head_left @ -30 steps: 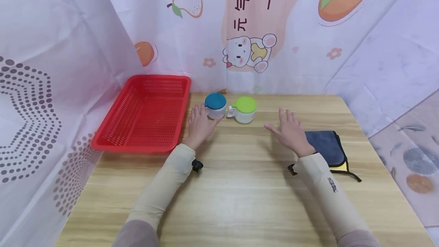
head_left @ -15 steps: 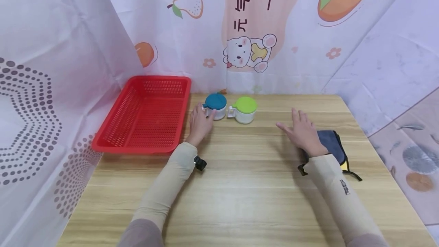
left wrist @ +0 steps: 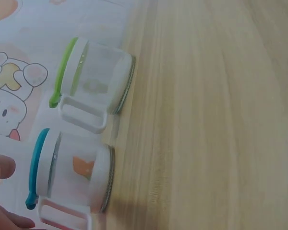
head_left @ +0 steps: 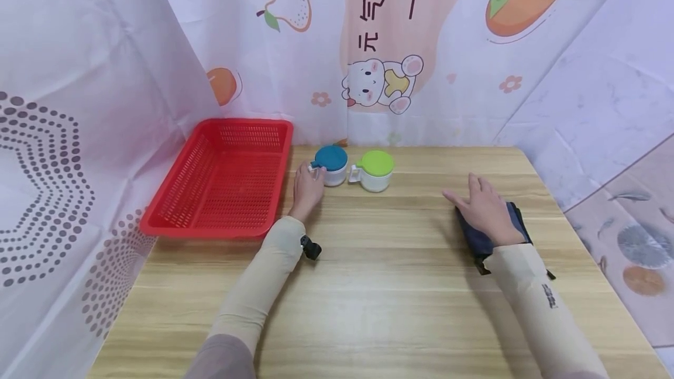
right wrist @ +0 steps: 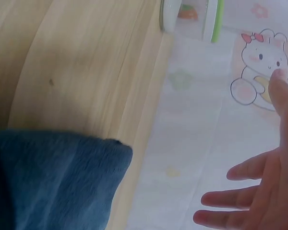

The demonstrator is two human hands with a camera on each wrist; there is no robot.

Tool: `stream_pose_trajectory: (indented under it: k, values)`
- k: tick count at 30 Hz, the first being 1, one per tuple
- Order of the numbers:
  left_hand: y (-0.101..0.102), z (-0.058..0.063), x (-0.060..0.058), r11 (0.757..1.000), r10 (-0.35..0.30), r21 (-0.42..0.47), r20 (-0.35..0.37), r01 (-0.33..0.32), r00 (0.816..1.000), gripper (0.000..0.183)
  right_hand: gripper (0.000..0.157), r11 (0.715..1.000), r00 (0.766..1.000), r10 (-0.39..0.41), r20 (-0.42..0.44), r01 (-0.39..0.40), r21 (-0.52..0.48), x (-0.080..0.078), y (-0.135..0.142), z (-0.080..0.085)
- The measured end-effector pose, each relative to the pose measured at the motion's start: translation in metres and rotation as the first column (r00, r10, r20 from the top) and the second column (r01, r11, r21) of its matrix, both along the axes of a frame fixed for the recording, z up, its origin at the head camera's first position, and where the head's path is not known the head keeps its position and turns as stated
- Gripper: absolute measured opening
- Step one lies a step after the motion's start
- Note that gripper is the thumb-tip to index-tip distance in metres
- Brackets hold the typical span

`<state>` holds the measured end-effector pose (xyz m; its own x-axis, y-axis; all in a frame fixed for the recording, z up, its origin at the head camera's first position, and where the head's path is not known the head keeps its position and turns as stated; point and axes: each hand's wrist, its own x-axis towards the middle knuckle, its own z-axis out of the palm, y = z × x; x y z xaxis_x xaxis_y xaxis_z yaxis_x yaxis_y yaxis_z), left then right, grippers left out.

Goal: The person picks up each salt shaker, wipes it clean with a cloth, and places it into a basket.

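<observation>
A clear jar with a blue lid (head_left: pixel 330 159) and a white handle (left wrist: pixel 65 215) stands at the back of the table. My left hand (head_left: pixel 308 187) is at its handle side, fingertips right by the handle and thumb held apart from the jar. Beside it on the right is a similar jar with a green lid (head_left: pixel 377 164), its handle facing left. My right hand (head_left: pixel 485 208) hovers over a folded dark blue cloth (right wrist: pixel 62 177), fingers spread and thumb out, with nothing in it. Hand and sleeve hide much of the cloth in the head view.
A red plastic basket (head_left: pixel 279 192) with slotted sides stands at the left, close beside my left hand. Behind the wooden table (head_left: pixel 368 285) hangs a white printed curtain (head_left: pixel 453 116), right behind the jars.
My left hand has drawn its fingers and thumb closer together by the blue-lidded jar's handle. My right hand has moved right, over the cloth. The jars stay in place.
</observation>
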<state>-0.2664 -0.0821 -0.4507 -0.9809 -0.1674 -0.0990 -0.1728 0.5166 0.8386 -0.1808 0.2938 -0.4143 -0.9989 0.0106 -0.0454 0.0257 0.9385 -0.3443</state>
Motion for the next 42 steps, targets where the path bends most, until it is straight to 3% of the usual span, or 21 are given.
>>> stream_pose_trajectory:
  k: [8, 19, 31, 42]
  values:
    - [-0.001, -0.009, -0.003, 0.997, 0.047, 0.058, -0.005, -0.047, 0.999, 0.066, 0.1, 1.0, 0.998, 0.0, 0.056, -0.002, 0.022, 0.004, 0.018, -0.006]
    - [0.007, -0.02, -0.012, 0.984, 0.093, 0.149, 0.024, -0.095, 0.995, 0.063, 0.101, 0.998, 0.977, -0.029, 0.21, 0.018, 0.052, 0.012, 0.042, -0.014]
    - [0.002, -0.03, -0.016, 0.975, 0.139, 0.172, 0.02, -0.14, 0.99, 0.054, 0.112, 0.995, 0.96, -0.074, 0.269, 0.052, 0.087, 0.019, 0.053, -0.026]
    - [0.001, -0.027, -0.018, 0.967, 0.145, 0.21, 0.029, -0.148, 0.989, 0.05, 0.122, 0.987, 0.959, -0.126, 0.255, 0.095, 0.131, 0.018, 0.057, -0.04]
